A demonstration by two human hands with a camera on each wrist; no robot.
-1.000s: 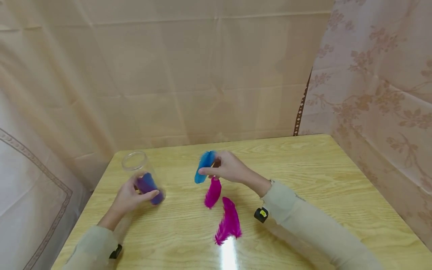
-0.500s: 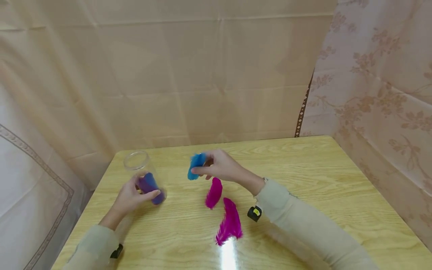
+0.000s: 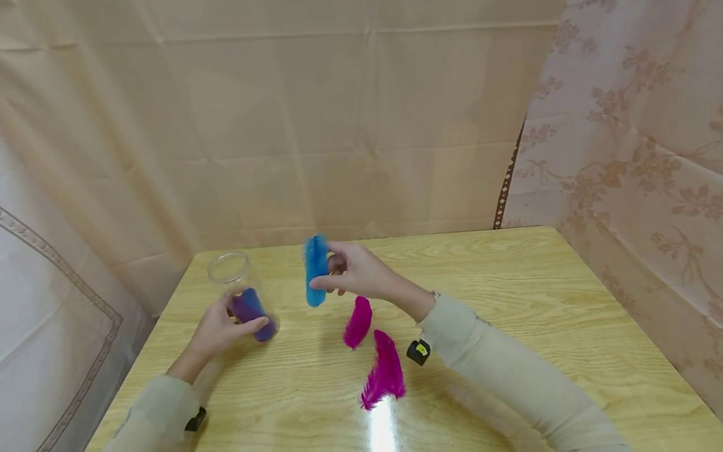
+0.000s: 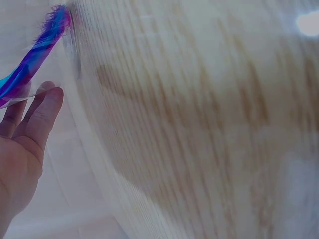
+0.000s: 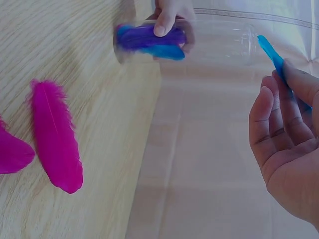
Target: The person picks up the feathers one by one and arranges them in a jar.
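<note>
My left hand [image 3: 217,333] grips a clear jar [image 3: 228,269] around its lower half, and the jar stands on the left part of the table. Inside it sit purple and blue feathers [image 5: 149,39]. Between thumb and fingers my right hand [image 3: 361,271] pinches a blue feather [image 3: 315,276], held upright above the table, to the right of the jar. In the right wrist view that feather's tip comes close to the jar's open rim. Below the right hand a pink feather [image 3: 358,322] lies on the wood, with more pink feathers [image 3: 385,370] nearer the front.
The wooden table [image 3: 508,301] reaches back to a beige curtain [image 3: 339,125]. A floral curtain [image 3: 632,144] hangs along the right side, and a pale cloth [image 3: 51,326] on the left. Light glares off the table's front [image 3: 382,427].
My right hand has moved left toward the jar with the blue feather, which now stands more upright. The left hand and the jar stay nearly in place.
</note>
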